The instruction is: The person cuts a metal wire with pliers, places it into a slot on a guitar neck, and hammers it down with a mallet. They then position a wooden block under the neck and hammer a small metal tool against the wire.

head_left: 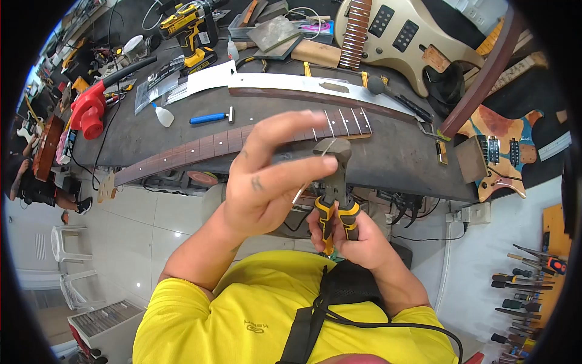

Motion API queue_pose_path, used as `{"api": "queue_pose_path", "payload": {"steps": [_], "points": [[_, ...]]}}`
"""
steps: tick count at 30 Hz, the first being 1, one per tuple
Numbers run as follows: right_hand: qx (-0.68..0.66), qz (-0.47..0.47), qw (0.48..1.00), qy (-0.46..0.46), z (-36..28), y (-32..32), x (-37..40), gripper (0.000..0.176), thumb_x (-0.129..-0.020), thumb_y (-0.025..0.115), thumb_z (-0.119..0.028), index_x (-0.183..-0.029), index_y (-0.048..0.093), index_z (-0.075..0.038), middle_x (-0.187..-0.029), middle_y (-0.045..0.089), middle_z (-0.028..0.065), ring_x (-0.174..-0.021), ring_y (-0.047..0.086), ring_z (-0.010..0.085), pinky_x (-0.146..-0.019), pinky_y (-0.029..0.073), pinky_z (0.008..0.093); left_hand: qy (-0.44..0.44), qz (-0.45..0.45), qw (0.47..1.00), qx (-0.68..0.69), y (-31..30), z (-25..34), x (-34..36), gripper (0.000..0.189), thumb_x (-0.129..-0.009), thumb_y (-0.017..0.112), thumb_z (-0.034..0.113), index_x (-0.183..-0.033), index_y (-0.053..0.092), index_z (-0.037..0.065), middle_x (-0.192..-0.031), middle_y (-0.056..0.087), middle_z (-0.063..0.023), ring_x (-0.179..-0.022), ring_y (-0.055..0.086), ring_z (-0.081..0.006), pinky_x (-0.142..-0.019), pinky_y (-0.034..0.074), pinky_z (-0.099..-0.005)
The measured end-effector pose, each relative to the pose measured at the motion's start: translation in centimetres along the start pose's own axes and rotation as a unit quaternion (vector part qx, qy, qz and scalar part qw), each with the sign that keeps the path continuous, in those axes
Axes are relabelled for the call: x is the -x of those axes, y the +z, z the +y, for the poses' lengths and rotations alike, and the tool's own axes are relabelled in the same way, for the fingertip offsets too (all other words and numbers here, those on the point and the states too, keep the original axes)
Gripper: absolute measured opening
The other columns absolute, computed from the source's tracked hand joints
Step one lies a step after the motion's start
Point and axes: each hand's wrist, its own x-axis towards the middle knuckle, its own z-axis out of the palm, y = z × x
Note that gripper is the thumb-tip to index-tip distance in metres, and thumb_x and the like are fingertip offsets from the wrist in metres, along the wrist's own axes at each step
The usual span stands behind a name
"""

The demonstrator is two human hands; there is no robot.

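1. Nearest to the body, the right hand (pixel 357 239) is low before the yellow shirt (pixel 242 315). Its grip is clenched around the yellow-black handles of the end-cutting nippers (pixel 331 193), and the fingers cover the lower ends of the handles.
2. The nippers stand upright with the head on top. I cannot tell if the jaws bite or only touch the fret wire (pixel 299 194).
3. The left hand (pixel 267 182) comes from the left with the wrist bent. Its grip pinches the fret wire between thumb and one finger, and the other fingers are stretched out. The thumb hides the middle of the wire; only the two ends show.
4. Both hands are in free air in front of the tabletop (pixel 388 155) edge, with open floor below on the left.
5. Behind them the guitar neck (pixel 200 148) lies along this edge. Its headstock end hangs over the left edge, and the left hand covers a part of it.
6. Farther away lie a blue-handled hammer (pixel 209 117), a red blower (pixel 90 109) and a yellow drill (pixel 191 27); the bass guitar body (pixel 400 36) is cut off at the top.
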Motion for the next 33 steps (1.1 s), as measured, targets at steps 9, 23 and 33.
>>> {"api": "queue_pose_path", "payload": {"steps": [9, 23, 33], "points": [[0.127, -0.039, 0.991, -0.005, 0.0, 0.2, 0.0, 0.086, -0.073, 0.053, 0.005, -0.158, 0.042, 0.0, -0.126, 0.059, 0.0078, -0.117, 0.057, 0.0186, -0.105, 0.044, 0.0333, -0.255, 0.127, 0.958, 0.034, -0.7, 4.1, -0.7, 0.026, -0.109, 0.046, 0.001, -0.11, 0.072, 0.004, -0.104, 0.073, -0.0171, -0.091, 0.068, -0.019, -0.08, 0.053, -0.032], [0.282, 0.106, 0.952, -0.049, 0.1, 0.3, 0.3, 0.089, -0.071, 0.052, 0.013, -0.158, 0.042, -0.002, -0.126, 0.056, 0.0065, -0.12, 0.055, 0.018, -0.112, 0.042, 0.0349, -0.27, -0.036, 0.961, -0.046, -2.0, 4.3, -1.0, 0.032, -0.09, 0.059, -0.01, -0.118, 0.075, -0.006, -0.08, 0.07, -0.0145, -0.066, 0.066, -0.0211, -0.065, 0.051, -0.0285], [0.266, 0.094, 0.959, -0.038, -0.1, 0.3, 0.3, 0.09, -0.071, 0.052, 0.012, -0.159, 0.041, -0.003, -0.127, 0.055, 0.0065, -0.122, 0.054, 0.0179, -0.114, 0.04, 0.0349, -0.226, -0.052, 0.972, -0.047, -2.5, 4.1, -0.6, 0.038, -0.082, 0.063, -0.012, -0.118, 0.075, -0.006, -0.077, 0.069, -0.0161, -0.064, 0.068, -0.0265, -0.063, 0.054, -0.0316]]}}
